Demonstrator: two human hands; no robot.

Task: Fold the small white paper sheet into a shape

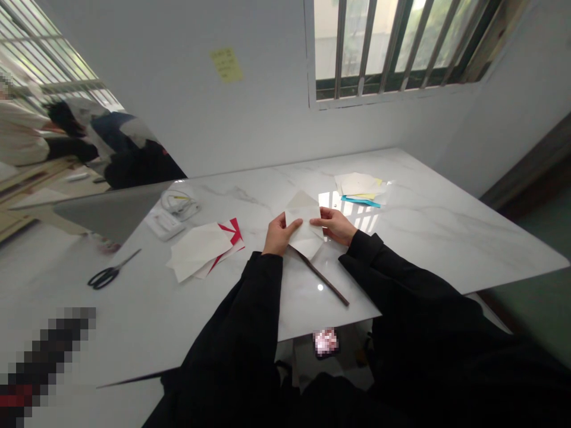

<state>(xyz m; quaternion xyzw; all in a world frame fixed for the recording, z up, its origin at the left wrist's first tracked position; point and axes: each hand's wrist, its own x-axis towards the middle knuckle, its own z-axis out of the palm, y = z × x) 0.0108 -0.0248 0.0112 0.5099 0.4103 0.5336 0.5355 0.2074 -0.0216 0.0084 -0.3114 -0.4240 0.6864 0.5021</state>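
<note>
- Holding a creased white paper sheet (305, 235) near the middle of a white marble bench (450, 238).
- Left hand (280, 233) and right hand (334, 226) each pinch one side, fingers closed narrowly on the paper.
- Thin dark brown stick (323, 278) lying just below the sheet.
- Toward the left, stacked white and red paper pieces (200, 249) and black-handled scissors (107, 274).
- Farther off, a cream and blue paper pile (359, 190).

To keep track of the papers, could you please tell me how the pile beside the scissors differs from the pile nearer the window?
The pile beside the scissors shows red paper under white sheets; the pile nearer the window shows yellow and blue edges under cream sheets. The first lies nearer the person than the second. Both lie flat on the marble table.
</note>
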